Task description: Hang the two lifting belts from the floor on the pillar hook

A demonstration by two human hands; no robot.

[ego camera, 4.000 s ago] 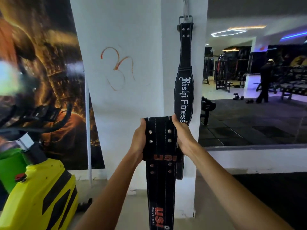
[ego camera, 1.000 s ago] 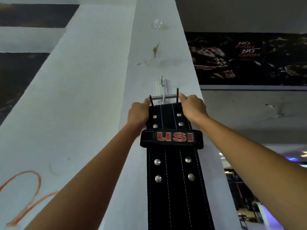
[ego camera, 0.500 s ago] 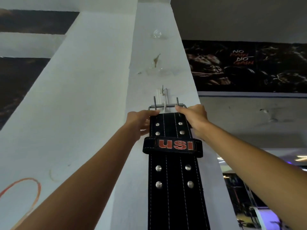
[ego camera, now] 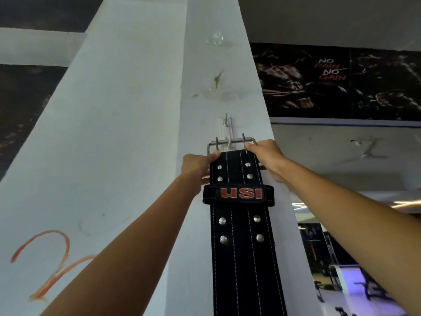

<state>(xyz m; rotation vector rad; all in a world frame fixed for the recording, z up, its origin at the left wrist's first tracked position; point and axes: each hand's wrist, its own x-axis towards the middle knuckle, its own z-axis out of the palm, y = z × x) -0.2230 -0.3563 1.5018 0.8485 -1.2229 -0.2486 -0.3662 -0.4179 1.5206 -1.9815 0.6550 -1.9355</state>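
Head view, looking steeply up a white pillar [ego camera: 141, 115]: a black lifting belt [ego camera: 241, 242] with white stitching, silver rivets and a red "USI" loop [ego camera: 238, 194] hangs flat against the pillar's narrow face, its lower end running out of frame below. At its top, a metal buckle [ego camera: 231, 142] with two upright prongs sits level between the two hands, its top bar lying across the white hook [ego camera: 226, 131] fixed to the pillar just above them. Whether the bar rests fully on the hook cannot be told from here.

The left hand [ego camera: 196, 166] is closed around the belt's upper left edge, thumb on the front face just under the buckle. The right hand [ego camera: 266, 156] is closed on the upper right corner, its fingertips at the right prong and buckle end. A thin dark edge shows behind the belt beside the right hand; what it belongs to is unclear.

Left of the left forearm, an orange painted mark [ego camera: 47, 261] sits low on the pillar's broad side. Above the right hand, a dark poster [ego camera: 337, 80] reading "NO PAIN NO GAIN" runs along the wall. Below the right forearm, a lit gym floor [ego camera: 341, 281] with blurred equipment is visible.
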